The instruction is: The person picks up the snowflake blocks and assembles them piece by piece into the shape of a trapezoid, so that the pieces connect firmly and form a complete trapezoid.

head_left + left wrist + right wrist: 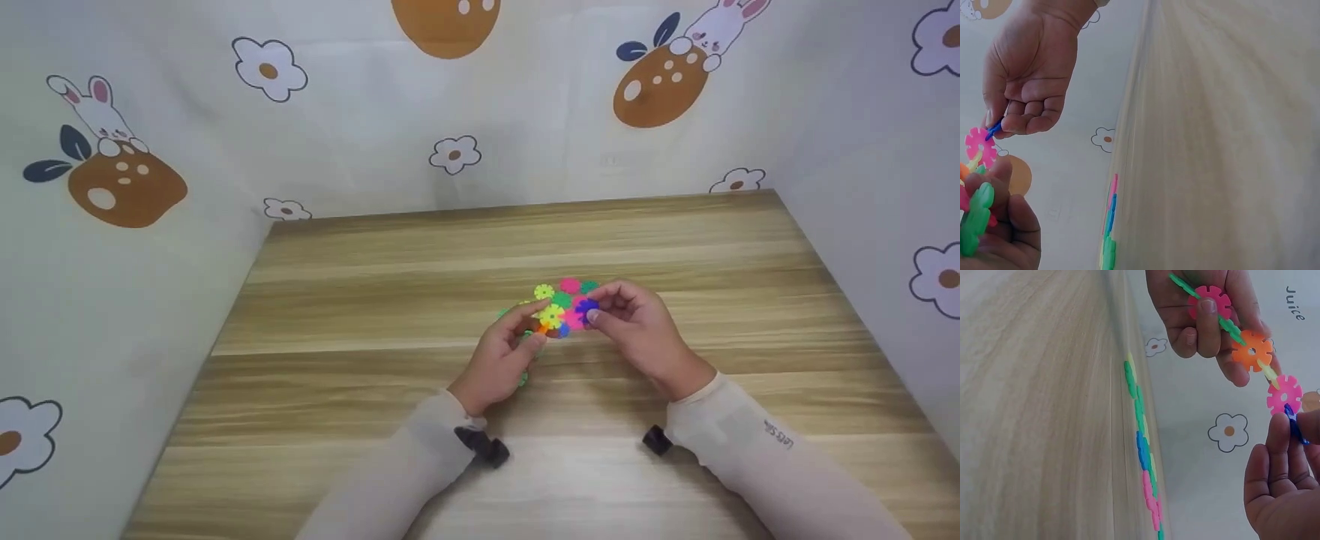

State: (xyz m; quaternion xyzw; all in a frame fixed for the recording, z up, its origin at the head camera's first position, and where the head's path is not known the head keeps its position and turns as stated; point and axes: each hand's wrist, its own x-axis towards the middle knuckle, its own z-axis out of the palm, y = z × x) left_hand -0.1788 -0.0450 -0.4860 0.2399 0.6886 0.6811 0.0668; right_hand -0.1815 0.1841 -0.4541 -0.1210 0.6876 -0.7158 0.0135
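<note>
My left hand (496,361) grips a chain of slotted plastic snowflake discs. The right wrist view shows this chain's green discs, a pink one under a fingertip, an orange disc (1252,360), a pale yellow disc (1268,373) and a pink disc (1284,391) at the end. Between thumb and finger, my right hand (646,336) pinches a dark blue disc (587,309). The blue disc touches the edge of the end pink disc; whether their slots are locked together I cannot tell. In the left wrist view, a green disc (977,219) lies against my left fingers.
Beyond my hands, several loose discs lie flat on the wood-grain table (360,315), among them a yellow disc (544,291) and a pink disc (570,285). Patterned cloth walls (525,97) enclose the table at the back and sides.
</note>
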